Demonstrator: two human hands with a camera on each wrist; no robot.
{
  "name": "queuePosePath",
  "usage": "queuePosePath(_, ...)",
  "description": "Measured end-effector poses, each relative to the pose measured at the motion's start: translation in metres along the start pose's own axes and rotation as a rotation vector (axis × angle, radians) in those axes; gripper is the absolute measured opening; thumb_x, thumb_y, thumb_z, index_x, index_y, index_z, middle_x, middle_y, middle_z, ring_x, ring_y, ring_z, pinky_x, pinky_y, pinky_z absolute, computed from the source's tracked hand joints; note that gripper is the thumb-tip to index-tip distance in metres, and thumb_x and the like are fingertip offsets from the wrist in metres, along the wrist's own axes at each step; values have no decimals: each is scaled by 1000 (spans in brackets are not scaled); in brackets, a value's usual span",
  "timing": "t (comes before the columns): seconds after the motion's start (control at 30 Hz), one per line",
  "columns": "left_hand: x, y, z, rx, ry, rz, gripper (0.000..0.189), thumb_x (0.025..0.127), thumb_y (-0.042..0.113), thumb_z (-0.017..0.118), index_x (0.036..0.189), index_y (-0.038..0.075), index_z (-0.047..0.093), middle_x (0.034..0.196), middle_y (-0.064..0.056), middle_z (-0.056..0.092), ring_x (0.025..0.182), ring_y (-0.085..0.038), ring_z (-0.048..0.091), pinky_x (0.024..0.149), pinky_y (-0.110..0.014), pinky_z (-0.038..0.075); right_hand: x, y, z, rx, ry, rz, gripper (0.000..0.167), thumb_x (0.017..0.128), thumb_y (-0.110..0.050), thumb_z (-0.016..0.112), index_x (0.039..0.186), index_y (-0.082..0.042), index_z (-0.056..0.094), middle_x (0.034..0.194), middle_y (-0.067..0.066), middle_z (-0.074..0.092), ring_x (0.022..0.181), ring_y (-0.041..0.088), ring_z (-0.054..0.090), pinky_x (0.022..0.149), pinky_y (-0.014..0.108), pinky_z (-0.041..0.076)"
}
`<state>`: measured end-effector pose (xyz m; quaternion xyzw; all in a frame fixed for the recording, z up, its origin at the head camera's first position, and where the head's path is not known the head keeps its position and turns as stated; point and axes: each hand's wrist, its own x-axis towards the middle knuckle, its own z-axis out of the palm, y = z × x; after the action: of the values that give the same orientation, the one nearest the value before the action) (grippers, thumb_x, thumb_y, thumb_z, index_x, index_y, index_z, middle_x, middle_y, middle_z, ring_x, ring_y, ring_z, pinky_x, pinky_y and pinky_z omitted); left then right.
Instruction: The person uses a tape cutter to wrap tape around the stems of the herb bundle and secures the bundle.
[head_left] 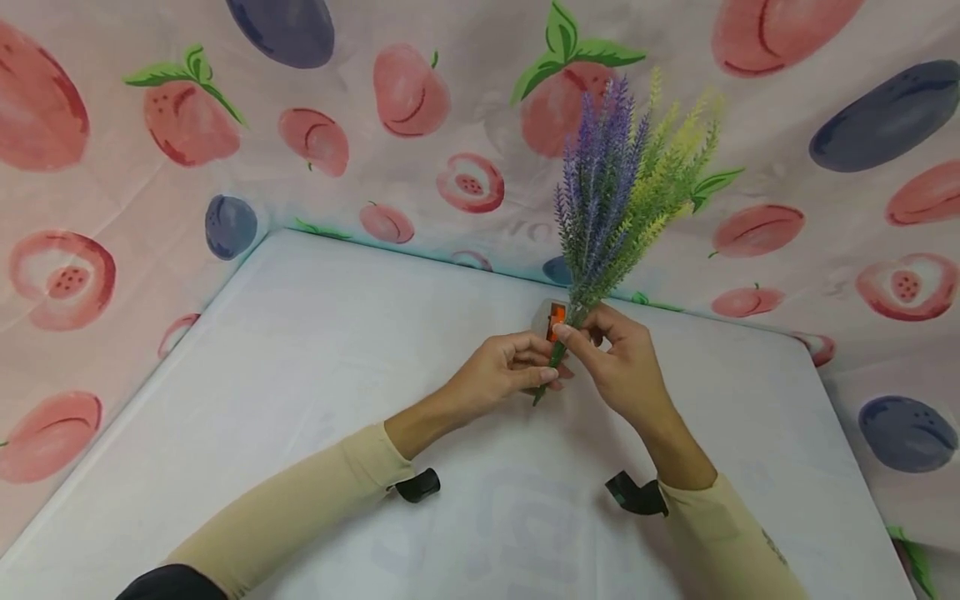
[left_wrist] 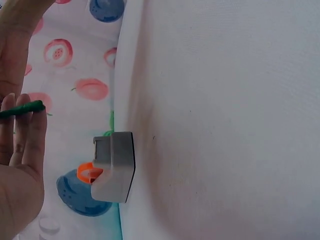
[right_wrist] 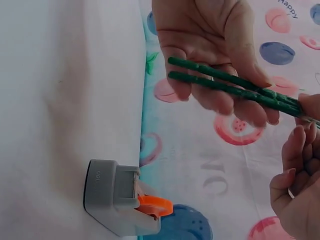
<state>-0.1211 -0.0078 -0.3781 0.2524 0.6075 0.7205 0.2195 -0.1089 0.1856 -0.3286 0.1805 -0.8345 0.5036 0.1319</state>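
Note:
A bunch of artificial lavender (head_left: 600, 200), purple on one side and yellow-green on the other, stands tilted above the table. Just below the blooms, my right hand (head_left: 630, 362) pinches the stems between thumb and curled fingers. Lower down, my left hand (head_left: 498, 371) holds the stem ends between its thumb and fingers. Two green stems (right_wrist: 225, 87) lie across the left fingers in the right wrist view, their tips pointing free. Behind the hands sits a grey tape dispenser (right_wrist: 105, 192) with an orange part (right_wrist: 156, 205); in the head view the hands and stems partly hide it.
The white-covered table (head_left: 337, 333) ends at a fruit-patterned cloth (head_left: 322, 200) hanging behind and at the sides. The dispenser stands near the back edge. A black camera mount (head_left: 417, 485) sticks out from the left cuff, another (head_left: 636, 493) from the right.

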Motion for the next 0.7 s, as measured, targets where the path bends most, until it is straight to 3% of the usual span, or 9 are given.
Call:
queuePosePath(0.13,-3,2,-3,24,-10,-22,34,101,7,63,133,-1,60,117,-15,72,102,-24,73,86,-36,59,2,3,0,58,-37,10,24,98,-12,70,77,-7,59,78,4,57,74,18,49,68,29,39)
queuePosePath(0.3,-9,4,-7,66,17,-21,29,99,11,67,127,4,67,112,-21,72,98,-23,74,82,-38,60,3,5,0,132,-105,81,16,100,-18,68,93,-4,67,100,7,70,85,19,65,70,29,48)
queuePosePath(0.47,-15,3,-10,87,53,-38,23,98,14,69,120,8,72,107,-21,74,98,-29,73,80,-38,60,5,3,-1,168,-150,169,21,97,-26,72,99,-5,70,96,8,72,85,24,68,73,30,53)
queuePosePath(0.7,-27,3,-12,95,110,-70,22,97,15,70,118,7,72,105,-20,75,99,-32,72,78,-37,60,7,0,11,309,-173,252,25,96,-24,74,102,0,69,94,9,74,89,26,70,83,37,57)
